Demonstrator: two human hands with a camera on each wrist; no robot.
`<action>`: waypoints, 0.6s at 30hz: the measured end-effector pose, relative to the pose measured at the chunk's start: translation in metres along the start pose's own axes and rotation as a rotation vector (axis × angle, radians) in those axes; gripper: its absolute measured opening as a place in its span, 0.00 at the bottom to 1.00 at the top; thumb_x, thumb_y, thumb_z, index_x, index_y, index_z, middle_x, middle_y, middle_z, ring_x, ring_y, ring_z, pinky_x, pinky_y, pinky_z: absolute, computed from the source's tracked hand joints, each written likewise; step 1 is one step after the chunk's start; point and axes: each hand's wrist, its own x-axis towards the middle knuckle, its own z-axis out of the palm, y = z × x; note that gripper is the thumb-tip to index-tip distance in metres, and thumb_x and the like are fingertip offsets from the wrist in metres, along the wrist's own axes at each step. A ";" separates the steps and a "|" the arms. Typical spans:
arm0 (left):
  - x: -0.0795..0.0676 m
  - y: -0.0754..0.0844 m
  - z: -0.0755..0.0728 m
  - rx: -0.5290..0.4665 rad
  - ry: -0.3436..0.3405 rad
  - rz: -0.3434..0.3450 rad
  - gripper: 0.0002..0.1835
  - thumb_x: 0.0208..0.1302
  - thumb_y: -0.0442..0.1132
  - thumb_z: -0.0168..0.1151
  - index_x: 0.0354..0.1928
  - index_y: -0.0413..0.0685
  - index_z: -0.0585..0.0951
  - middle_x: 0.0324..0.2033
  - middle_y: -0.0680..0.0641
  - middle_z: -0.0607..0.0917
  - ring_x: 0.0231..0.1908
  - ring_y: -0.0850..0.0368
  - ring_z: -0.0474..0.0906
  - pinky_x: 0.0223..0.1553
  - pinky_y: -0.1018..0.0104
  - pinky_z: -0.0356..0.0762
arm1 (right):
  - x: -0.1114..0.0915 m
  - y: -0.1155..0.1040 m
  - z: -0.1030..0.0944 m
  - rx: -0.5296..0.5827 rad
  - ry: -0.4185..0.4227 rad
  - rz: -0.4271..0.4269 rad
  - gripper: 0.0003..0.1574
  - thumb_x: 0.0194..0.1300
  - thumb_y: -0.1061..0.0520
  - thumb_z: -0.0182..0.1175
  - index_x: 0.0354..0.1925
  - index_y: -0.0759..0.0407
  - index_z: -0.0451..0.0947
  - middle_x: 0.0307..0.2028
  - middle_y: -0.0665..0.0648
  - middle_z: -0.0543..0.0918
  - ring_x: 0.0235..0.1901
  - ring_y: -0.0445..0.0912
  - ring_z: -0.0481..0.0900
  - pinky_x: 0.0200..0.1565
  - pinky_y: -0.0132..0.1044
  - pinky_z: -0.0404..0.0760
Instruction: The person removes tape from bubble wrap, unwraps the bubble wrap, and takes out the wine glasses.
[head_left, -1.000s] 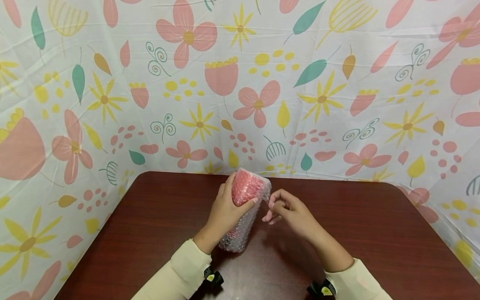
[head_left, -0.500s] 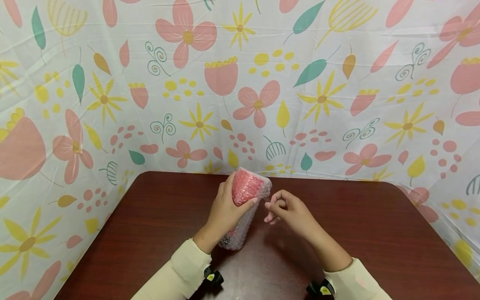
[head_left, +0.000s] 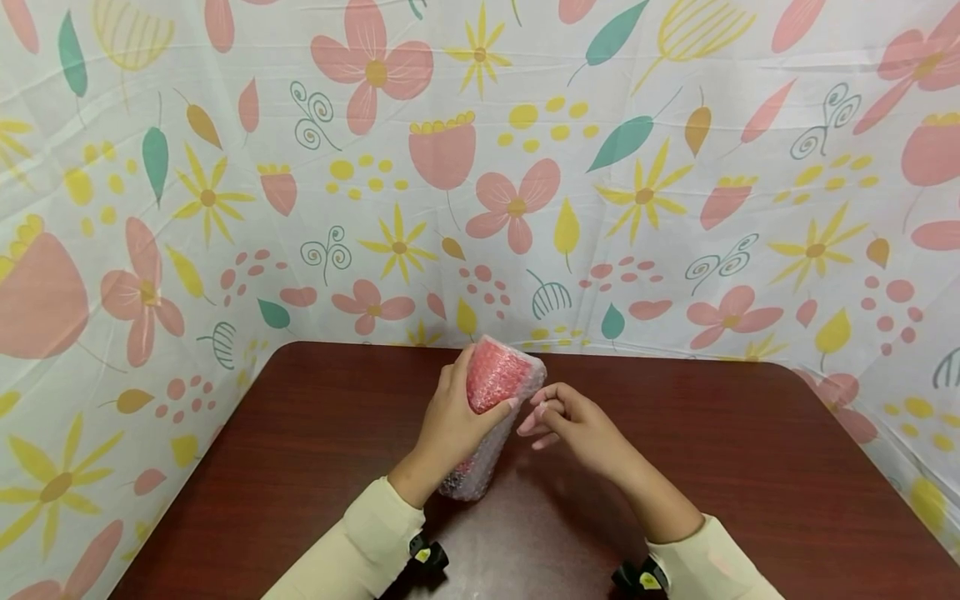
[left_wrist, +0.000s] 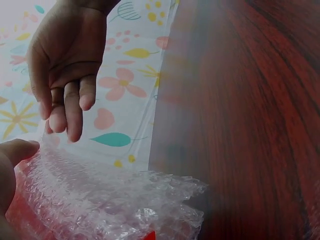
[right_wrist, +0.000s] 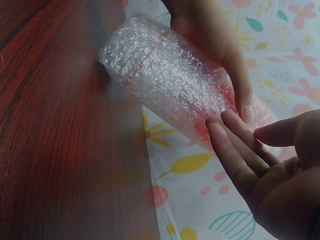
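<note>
Two cream sleeves (head_left: 337,546) reach in from the bottom edge, head view. Pose, left to right?

Far left: floral cloth (head_left: 52,487), hanging, runs on round behind the dark red-brown tabletop (head_left: 300,433). Then the left arm: forearm angled up and inward, black wrist unit (head_left: 429,553) on the inner side of the cuff.

Left hand?

Left hand (head_left: 453,417) is clamped on the bubble-wrapped package (head_left: 497,379). Thumb across the near face, fingers round the left side.

And where's the package sitting?

Over the middle of the tabletop, between the two hands. Tilted: upper end leans right and away, lower end toward the person. Red shows through the wrap. Can't tell if the lower end bears on the wood.

Right side?

Right hand (head_left: 573,425) just beside the package's upper right edge. Forearm comes in from lower right, index arched close to the thumb. Right wrist view has other fingers stretched toward the wrap, thumb above them.

Pinching anything?

Can't tell. Fingertips overlap the wrap in that view; contact unclear. Second black wrist unit (head_left: 640,577) sits by the right cuff.
</note>
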 end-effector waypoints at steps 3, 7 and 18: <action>0.000 0.000 0.000 0.002 0.001 0.000 0.54 0.55 0.62 0.74 0.79 0.64 0.54 0.60 0.42 0.73 0.51 0.46 0.79 0.52 0.48 0.80 | 0.000 0.000 0.000 0.018 -0.018 -0.010 0.16 0.80 0.61 0.47 0.54 0.76 0.62 0.46 0.75 0.85 0.44 0.55 0.89 0.42 0.44 0.88; 0.000 0.000 0.000 -0.003 -0.001 -0.001 0.54 0.55 0.62 0.74 0.79 0.64 0.54 0.60 0.42 0.73 0.51 0.46 0.79 0.52 0.49 0.79 | 0.001 -0.001 -0.001 0.021 0.002 0.000 0.13 0.79 0.61 0.49 0.51 0.73 0.64 0.43 0.73 0.87 0.40 0.57 0.90 0.39 0.46 0.88; 0.000 0.002 -0.002 -0.012 -0.001 -0.005 0.54 0.55 0.62 0.73 0.79 0.65 0.54 0.60 0.43 0.72 0.50 0.46 0.79 0.51 0.49 0.80 | 0.003 0.000 -0.001 0.089 0.045 0.049 0.15 0.78 0.59 0.52 0.50 0.74 0.67 0.41 0.75 0.85 0.36 0.50 0.90 0.35 0.44 0.88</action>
